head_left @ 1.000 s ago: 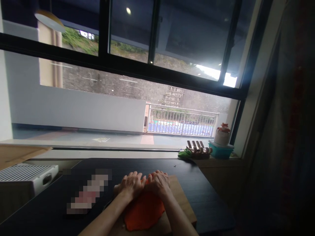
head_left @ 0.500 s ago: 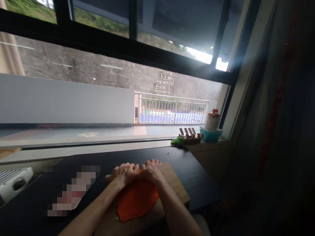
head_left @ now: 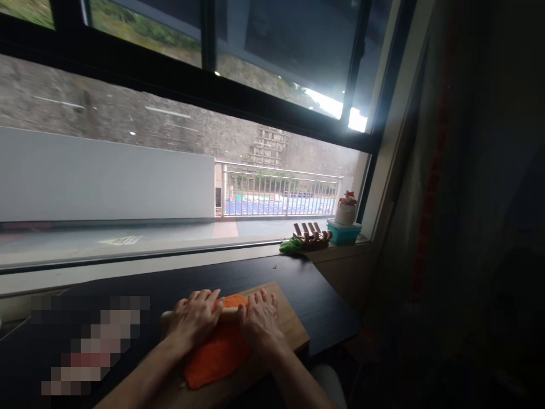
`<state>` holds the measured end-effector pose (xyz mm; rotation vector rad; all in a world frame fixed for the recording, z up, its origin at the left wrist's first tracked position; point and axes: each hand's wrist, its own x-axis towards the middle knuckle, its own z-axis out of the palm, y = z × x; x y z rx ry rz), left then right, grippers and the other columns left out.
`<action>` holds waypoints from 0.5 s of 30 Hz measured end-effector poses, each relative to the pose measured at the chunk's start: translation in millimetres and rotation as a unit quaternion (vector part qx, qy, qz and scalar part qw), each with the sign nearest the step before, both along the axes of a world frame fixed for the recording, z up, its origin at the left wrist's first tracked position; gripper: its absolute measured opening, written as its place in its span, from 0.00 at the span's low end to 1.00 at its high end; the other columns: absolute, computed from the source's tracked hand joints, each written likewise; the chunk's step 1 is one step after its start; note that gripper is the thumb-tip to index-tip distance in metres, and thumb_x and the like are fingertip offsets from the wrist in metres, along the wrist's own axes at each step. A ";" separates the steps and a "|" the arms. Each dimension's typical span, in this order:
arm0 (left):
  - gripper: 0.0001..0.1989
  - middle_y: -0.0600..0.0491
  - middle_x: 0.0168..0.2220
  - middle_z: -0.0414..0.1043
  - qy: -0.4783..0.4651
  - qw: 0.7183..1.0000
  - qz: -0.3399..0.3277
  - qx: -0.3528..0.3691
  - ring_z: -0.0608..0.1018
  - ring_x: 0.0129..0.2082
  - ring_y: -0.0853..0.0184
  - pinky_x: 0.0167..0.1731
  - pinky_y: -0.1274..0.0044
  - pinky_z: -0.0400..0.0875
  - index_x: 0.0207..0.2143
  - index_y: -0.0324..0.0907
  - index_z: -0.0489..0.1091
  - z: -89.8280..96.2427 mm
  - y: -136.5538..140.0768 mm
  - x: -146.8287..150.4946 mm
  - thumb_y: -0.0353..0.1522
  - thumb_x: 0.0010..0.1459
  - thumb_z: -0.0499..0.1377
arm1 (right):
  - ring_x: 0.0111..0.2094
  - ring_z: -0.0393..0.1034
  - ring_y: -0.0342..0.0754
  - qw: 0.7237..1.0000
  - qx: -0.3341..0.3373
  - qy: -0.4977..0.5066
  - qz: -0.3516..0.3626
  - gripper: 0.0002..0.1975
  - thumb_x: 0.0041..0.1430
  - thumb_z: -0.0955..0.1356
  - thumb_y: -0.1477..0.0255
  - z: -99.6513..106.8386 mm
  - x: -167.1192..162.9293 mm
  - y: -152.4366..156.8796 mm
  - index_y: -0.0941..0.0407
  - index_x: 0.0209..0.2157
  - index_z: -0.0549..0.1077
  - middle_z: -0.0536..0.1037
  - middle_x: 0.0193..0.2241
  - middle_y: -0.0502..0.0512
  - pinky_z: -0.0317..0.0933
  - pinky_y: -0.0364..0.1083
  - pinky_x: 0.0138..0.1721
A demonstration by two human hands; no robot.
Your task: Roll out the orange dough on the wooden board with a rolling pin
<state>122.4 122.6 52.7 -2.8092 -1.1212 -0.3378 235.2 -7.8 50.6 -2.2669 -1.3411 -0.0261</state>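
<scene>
A pale rolling pin (head_left: pixel 231 312) lies across a flat sheet of orange dough or clay (head_left: pixel 217 360); its exact material cannot be told. On the pin's left part rests my left hand (head_left: pixel 193 315), fingers bent over it. My right hand (head_left: pixel 260 318) presses on the right part, fingers curled forward. Between the hands a short stretch of the pin is bare, and orange material shows beyond it. Beneath the sheet is a wooden board (head_left: pixel 292 326), partly hidden by my forearms. The pin's left end sticks out past my left hand.
The board sits on a black table (head_left: pixel 327 324) by a window. A blurred-out item (head_left: pixel 97 346) lies on the left. Along the sill are a green object (head_left: pixel 290 245), a brown rack-like item (head_left: pixel 314 238) and a teal box (head_left: pixel 344 233) with a jar (head_left: pixel 346 213) on top.
My hands and the rolling pin have come slightly toward me, uncovering orange material beyond the pin. The hands are farther apart. The whole view has shifted, so the scene sits more to the left.
</scene>
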 end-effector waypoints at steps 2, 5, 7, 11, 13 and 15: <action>0.23 0.47 0.52 0.71 0.009 1.000 0.011 -0.009 0.69 0.52 0.57 0.49 0.63 0.61 0.53 0.46 0.67 6.2 8.5 14.4 0.39 0.63 0.41 | 0.62 0.50 0.58 1.000 -0.003 -0.012 -0.011 0.23 0.66 0.54 0.65 -0.6 4.6 8.0 0.62 0.52 0.69 0.66 0.57 0.66 0.39 0.60 0.61; 0.22 0.46 0.51 0.71 0.013 0.998 0.024 -0.051 0.70 0.51 0.55 0.48 0.62 0.62 0.51 0.46 0.69 11.7 23.3 34.0 0.41 0.62 0.42 | 0.61 0.53 0.59 0.999 -0.013 -0.030 -0.019 0.22 0.66 0.54 0.64 -2.6 15.9 22.7 0.58 0.48 0.72 0.69 0.55 0.63 0.41 0.61 0.60; 0.24 0.44 0.52 0.70 0.002 0.997 0.042 -0.072 0.69 0.52 0.54 0.49 0.61 0.62 0.51 0.44 0.69 13.5 31.9 45.0 0.43 0.62 0.43 | 0.60 0.56 0.59 0.998 -0.024 -0.042 -0.030 0.21 0.66 0.54 0.64 -4.4 25.7 32.9 0.56 0.44 0.75 0.73 0.51 0.62 0.43 0.61 0.59; 0.27 0.41 0.52 0.70 -0.008 0.995 0.062 -0.083 0.69 0.53 0.52 0.50 0.63 0.62 0.51 0.39 0.69 15.9 42.2 60.9 0.44 0.61 0.43 | 0.54 0.63 0.59 0.997 -0.037 -0.050 -0.046 0.20 0.65 0.56 0.65 -7.3 41.0 47.8 0.55 0.39 0.76 0.76 0.46 0.62 0.50 0.60 0.55; 0.26 0.39 0.52 0.70 -0.004 0.993 0.069 -0.091 0.69 0.53 0.51 0.49 0.62 0.62 0.49 0.38 0.71 16.8 43.5 63.5 0.44 0.60 0.45 | 0.53 0.64 0.59 0.997 -0.035 -0.051 -0.045 0.19 0.65 0.56 0.65 -7.9 42.6 49.3 0.54 0.38 0.76 0.76 0.45 0.62 0.51 0.59 0.54; 0.25 0.40 0.51 0.71 0.003 0.993 0.072 -0.095 0.70 0.52 0.50 0.49 0.61 0.63 0.48 0.40 0.72 17.3 41.7 61.1 0.44 0.59 0.46 | 0.53 0.63 0.58 0.997 -0.027 -0.055 -0.042 0.19 0.65 0.56 0.64 -7.6 39.3 46.2 0.54 0.39 0.76 0.76 0.45 0.61 0.50 0.58 0.55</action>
